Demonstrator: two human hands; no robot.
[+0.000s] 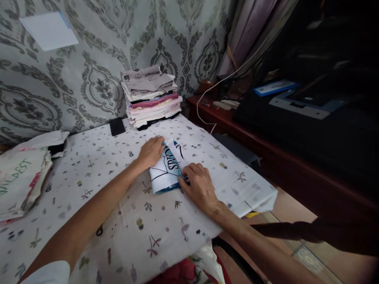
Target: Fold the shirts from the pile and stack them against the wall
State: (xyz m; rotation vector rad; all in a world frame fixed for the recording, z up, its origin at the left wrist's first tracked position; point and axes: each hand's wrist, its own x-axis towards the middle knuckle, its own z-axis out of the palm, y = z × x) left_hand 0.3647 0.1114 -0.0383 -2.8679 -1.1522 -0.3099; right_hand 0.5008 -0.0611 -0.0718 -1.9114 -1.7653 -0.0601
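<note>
A small folded garment [166, 173], white and teal with black lines and dark lettering, lies on the patterned sheet in front of me; folding hides its exact kind. Bent over its upper left edge, my left hand [152, 151] has its fingers closed on the cloth. On the opposite side my right hand [201, 185] pinches the right edge, thumb low and fingers curled. Between the two hands a white flap of the cloth stands slightly raised.
Behind stands a tall stack of folded clothes [152, 96], with a black phone-like object [117, 126] beside it. More folded clothes [23, 177] lie at the left. A dark red wooden cabinet [219, 118] with a white cable [197, 106] borders the right side.
</note>
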